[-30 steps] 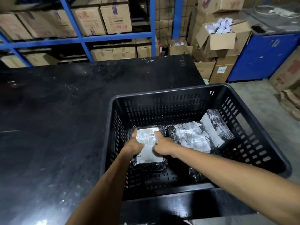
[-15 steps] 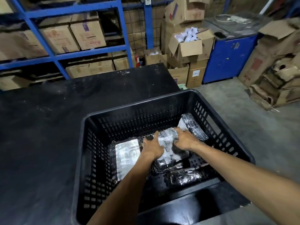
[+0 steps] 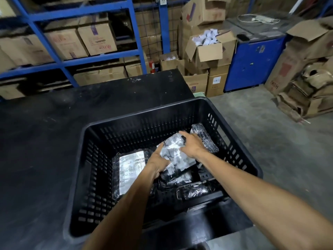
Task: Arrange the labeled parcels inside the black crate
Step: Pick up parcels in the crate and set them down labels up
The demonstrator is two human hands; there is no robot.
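The black slatted crate (image 3: 144, 112) stands on the right end of a black table (image 3: 45, 141). Inside it lie several black plastic parcels with white labels. One labeled parcel (image 3: 130, 168) lies flat at the left of the crate floor. My left hand (image 3: 158, 159) and my right hand (image 3: 191, 145) both grip a middle parcel (image 3: 175, 154), tilted, one hand on each side. Another parcel (image 3: 205, 138) leans at the crate's far right, partly hidden by my right hand. A smaller parcel (image 3: 192, 192) lies near the front wall.
Blue shelving (image 3: 137, 33) with cardboard boxes runs behind the table. Stacked cartons (image 3: 210, 51), a blue cabinet (image 3: 254, 64) and crushed boxes (image 3: 306, 87) stand on the concrete floor at the right.
Both hands left the flat left parcel and moved right onto the middle parcel, which is now lifted and tilted. The camera view has swung to the right.
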